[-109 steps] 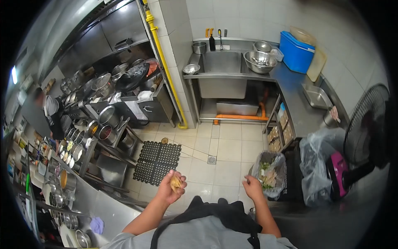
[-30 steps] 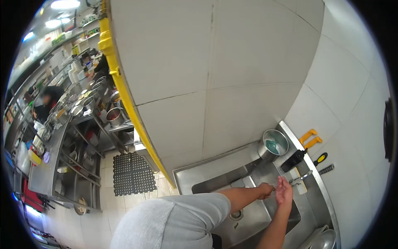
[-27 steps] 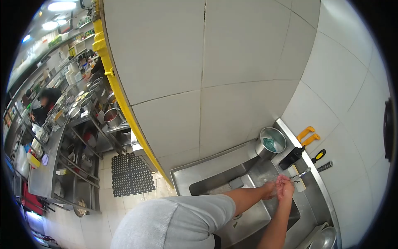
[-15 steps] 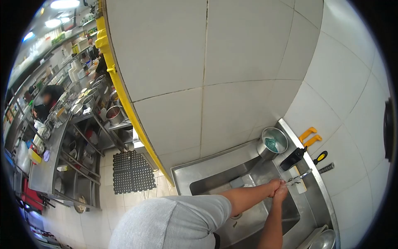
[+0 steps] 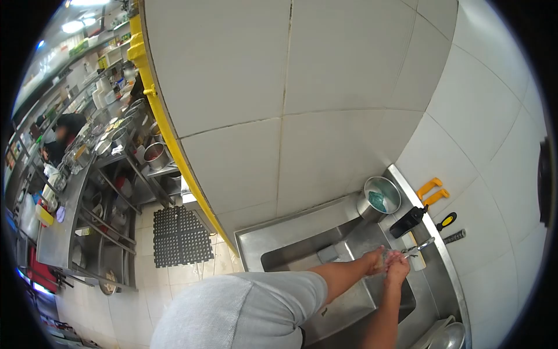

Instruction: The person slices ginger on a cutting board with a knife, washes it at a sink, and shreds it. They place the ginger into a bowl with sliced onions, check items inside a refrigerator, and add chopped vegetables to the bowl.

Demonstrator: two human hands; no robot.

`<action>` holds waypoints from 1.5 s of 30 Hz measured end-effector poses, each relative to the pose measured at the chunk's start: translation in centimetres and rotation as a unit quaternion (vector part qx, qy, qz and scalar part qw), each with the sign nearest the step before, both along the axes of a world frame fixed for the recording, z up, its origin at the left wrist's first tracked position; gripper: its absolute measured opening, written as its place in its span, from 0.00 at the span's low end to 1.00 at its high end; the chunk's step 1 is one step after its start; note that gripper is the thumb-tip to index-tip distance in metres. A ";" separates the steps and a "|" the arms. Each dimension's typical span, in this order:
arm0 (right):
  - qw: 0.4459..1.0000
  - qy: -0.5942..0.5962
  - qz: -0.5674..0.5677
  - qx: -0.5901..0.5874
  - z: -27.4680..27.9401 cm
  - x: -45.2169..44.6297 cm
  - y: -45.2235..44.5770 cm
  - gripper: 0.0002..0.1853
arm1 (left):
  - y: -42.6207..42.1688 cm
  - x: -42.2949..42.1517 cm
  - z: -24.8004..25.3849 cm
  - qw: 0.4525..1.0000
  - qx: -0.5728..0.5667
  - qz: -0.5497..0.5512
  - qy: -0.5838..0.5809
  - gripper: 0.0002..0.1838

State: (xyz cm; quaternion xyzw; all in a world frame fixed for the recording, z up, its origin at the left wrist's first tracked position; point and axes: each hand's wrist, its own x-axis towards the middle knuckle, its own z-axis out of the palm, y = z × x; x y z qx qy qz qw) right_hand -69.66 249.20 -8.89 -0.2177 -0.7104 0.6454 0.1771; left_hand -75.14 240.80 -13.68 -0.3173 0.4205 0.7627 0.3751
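Both my hands are close together over the steel sink (image 5: 290, 256), beneath the metal faucet (image 5: 426, 244). My left hand (image 5: 373, 262) reaches in from the left, its fingers toward the other hand. My right hand (image 5: 397, 270) comes up from below, nearest the spout, with its fingers bent. Water and blur cover the fingers where the hands meet, and whether anything small lies between them I cannot make out. Just beyond the hands, a pale flat piece (image 5: 417, 260) lies on the sink ledge beside the faucet.
A metal pot (image 5: 365, 205) holding a green cloth-like item stands at the sink corner. Nearby are a black bottle (image 5: 407, 223), orange handles (image 5: 430, 186) and a yellow-black handle (image 5: 448, 220). Metal bowls (image 5: 450, 337) sit lower right. Across the floor mat (image 5: 182, 235), a person bends beside steel counters.
My hands have drawn slightly apart from a tight clasp, the left shifting left and the right staying under the faucet. The view has moved slightly.
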 end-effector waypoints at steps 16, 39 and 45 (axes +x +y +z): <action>0.986 -0.024 -0.033 -0.159 0.6 -1.7 0.0 0.09 | -1.5 -1.5 0.7 0.975 0.161 -0.120 0.091 0.18; 0.871 -0.001 0.120 0.476 4.2 -0.9 5.1 0.13 | -3.3 0.2 2.1 0.945 0.276 -0.169 0.050 0.07; 0.721 -0.384 0.168 0.552 0.9 -0.4 6.7 0.26 | -8.6 1.3 1.7 0.944 0.171 -0.262 0.108 0.11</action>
